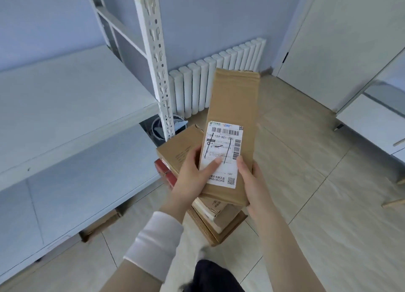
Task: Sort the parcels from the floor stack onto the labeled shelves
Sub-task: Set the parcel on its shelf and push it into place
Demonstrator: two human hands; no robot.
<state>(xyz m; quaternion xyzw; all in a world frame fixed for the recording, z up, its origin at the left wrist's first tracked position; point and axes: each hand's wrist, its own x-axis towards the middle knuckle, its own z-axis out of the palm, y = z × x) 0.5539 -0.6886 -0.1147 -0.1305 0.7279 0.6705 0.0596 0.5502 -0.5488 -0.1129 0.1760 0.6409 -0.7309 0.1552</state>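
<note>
- Up comes the long parcel (232,107), a slim brown carton, held in both hands and tilted away from the camera. In this view its far end sits over the white radiator (219,72).
- The left hand (195,171) grips the near left edge, with the thumb laid flat across the white shipping label (223,147) and the fingers curled round the side.
- The right hand (254,186) clamps the near right edge, thumb on the top face just beside the label (its other fingers are tucked under the carton, out of sight).
- Directly below the parcel is the floor stack (179,147): a brown box on top, a red box (163,171) beneath it, and more cartons (219,224) lower down on the tiles.
- Over on the left are the white shelves (65,99), two boards in view on a slotted upright post (156,51). The parcel is held clear of both boards.
- A flat piece of cardboard (100,224) lies on the floor under the lower board.
</note>
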